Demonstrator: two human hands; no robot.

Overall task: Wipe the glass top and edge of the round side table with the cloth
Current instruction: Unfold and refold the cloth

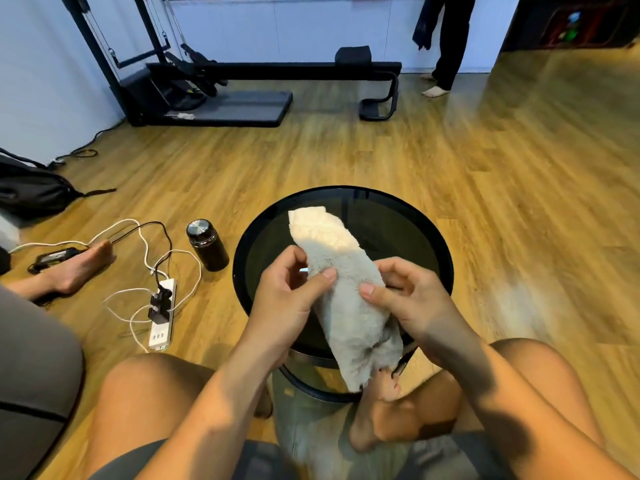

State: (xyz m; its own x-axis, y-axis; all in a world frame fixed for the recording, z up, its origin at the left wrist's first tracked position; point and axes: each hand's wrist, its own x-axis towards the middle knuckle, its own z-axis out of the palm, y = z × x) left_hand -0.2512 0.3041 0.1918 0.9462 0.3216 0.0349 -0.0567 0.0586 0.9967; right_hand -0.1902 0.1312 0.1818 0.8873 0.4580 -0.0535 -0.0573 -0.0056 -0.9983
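A round side table with a dark glass top and black rim stands right in front of my knees. Above it I hold a long, folded white fluffy cloth lengthwise. The cloth's far end reaches over the glass and its near end hangs past the table's near edge. My left hand pinches the cloth's left side between thumb and fingers. On the cloth's right side, my right hand grips it the same way. The near part of the table's rim is hidden behind my hands and the cloth.
A black flask stands on the wooden floor left of the table. A white power strip with tangled cables lies further left, near another person's bare foot. Exercise equipment lines the far wall, where a person stands.
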